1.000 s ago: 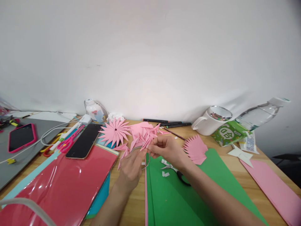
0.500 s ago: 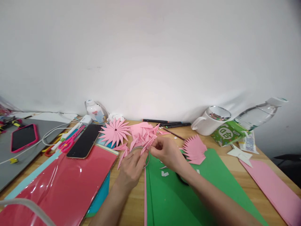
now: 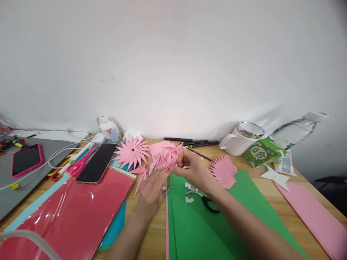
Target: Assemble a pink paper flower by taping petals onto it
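Between both hands is a small folded pink paper piece [image 3: 171, 163], partly hidden by my fingers. My left hand [image 3: 150, 190] pinches its lower end. My right hand [image 3: 195, 170] has thumb and fingers closed at its right side. A thin ring [image 3: 170, 186], possibly a tape roll, shows around and below my left fingers. Right behind my hands lies a heap of folded pink paper pieces [image 3: 162, 148]. To its left is a pink paper pinwheel shape [image 3: 132, 153]. Black-handled scissors [image 3: 207, 203] lie slightly spread on green paper [image 3: 206, 231], partly under my right forearm.
A pink spiky paper fan [image 3: 224, 171] lies right of my right hand. Farther right are a white mug [image 3: 237, 141], a green tissue pack [image 3: 260, 153] and a tilted water bottle [image 3: 295, 131]. Leftward are a dark phone [image 3: 97, 164], pink scissors [image 3: 81, 160] and a red paper pack [image 3: 78, 209].
My right hand has shifted slightly up, with its fingers still at the pink paper. More of the black-handled scissors now shows beneath my forearm.
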Demonstrator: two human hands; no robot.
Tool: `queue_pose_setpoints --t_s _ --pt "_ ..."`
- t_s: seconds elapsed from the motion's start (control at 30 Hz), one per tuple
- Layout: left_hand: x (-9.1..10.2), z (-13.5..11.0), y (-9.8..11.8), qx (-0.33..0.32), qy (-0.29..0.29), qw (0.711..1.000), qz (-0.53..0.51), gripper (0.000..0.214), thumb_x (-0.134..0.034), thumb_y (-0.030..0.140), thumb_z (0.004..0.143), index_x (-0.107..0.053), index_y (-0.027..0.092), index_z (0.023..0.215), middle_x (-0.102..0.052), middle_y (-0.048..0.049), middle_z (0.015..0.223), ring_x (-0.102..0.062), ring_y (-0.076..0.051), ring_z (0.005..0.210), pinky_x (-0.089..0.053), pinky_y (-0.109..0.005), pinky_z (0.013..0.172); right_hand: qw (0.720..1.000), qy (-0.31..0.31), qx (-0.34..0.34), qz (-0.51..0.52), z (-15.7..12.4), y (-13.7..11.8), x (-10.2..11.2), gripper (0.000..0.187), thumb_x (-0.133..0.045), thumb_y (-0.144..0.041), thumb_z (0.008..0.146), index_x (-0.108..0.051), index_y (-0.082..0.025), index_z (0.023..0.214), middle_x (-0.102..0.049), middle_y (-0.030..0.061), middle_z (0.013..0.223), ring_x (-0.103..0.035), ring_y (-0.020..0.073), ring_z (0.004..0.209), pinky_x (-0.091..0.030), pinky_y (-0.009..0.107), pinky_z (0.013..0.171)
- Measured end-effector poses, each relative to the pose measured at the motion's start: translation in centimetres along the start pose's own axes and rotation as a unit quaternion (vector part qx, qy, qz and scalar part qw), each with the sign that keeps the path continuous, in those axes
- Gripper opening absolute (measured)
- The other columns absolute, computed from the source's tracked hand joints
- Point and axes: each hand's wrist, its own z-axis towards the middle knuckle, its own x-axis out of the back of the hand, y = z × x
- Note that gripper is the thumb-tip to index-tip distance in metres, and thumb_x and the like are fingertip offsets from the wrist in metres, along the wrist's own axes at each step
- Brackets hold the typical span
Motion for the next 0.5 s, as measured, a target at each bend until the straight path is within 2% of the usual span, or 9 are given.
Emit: queue_pose_setpoints --t_s 0.1,0.17,0.3,0.4,0.5 --pt "0.1 -0.1 0.0 0.007 -0.007 1.0 -0.005 0.038 -0.045 0.001 0.085 -0.053 0.015 0.119 -0.071 -0.0098 0.096 -0.067 -0.016 0.091 -0.052 -0.026 0.076 0.996 -0.007 0.059 -0.06 -0.3 -1.0 0.9 0.017 -0.066 -0.027 0.072 -0.052 -0.018 0.067 -0.052 -0.0026 0.067 -0.05 0.011 0.063 -0.048 0.027 0.061" --pt "0.2 -0.1 0.1 0.008 -0.007 1.0 -0.006 0.037 -0.045 0.0 0.085 -0.054 0.015 0.117 -0.071 -0.0091 0.095 -0.067 -0.016 0.091 -0.052 -0.025 0.075 0.985 -0.007 0.129 -0.118 -0.6 -1.6 1.5 0.008 -0.062 -0.023 0.078 -0.06 -0.018 0.071 -0.056 0.0021 0.081 -0.054 0.0144 0.078 -0.051 0.03 0.071" --pt "0.2 0.1 0.2 0.007 -0.023 0.999 -0.023 0.038 -0.041 0.0 0.085 -0.054 0.016 0.117 -0.071 -0.0081 0.092 -0.067 -0.015 0.088 -0.051 -0.024 0.072 0.918 -0.031 0.276 -0.283 -1.2 -2.5 2.5 0.012 -0.056 -0.014 0.084 -0.065 -0.02 0.078 -0.052 0.0091 0.108 -0.051 0.0211 0.101 -0.046 0.039 0.085" --pt "0.2 0.3 0.3 0.008 -0.035 0.998 -0.047 0.034 -0.041 0.003 0.087 -0.054 0.016 0.115 -0.07 -0.0078 0.089 -0.067 -0.015 0.084 -0.05 -0.024 0.068 0.88 -0.089 0.296 -0.36 -1.5 -2.6 2.9 0.02 -0.048 -0.007 0.087 -0.063 -0.019 0.083 -0.049 0.0107 0.114 -0.051 0.0205 0.102 -0.047 0.035 0.08" --pt "0.3 0.5 0.4 0.022 -0.051 0.996 -0.075 0.031 -0.039 0.006 0.089 -0.054 0.017 0.113 -0.069 -0.0077 0.09 -0.066 -0.015 0.083 -0.05 -0.024 0.066 0.86 -0.12 0.291 -0.402 -1.4 -2.5 3.0 0.022 -0.044 -0.003 0.086 -0.06 -0.017 0.086 -0.052 0.0105 0.11 -0.054 0.0161 0.086 -0.047 0.029 0.071"
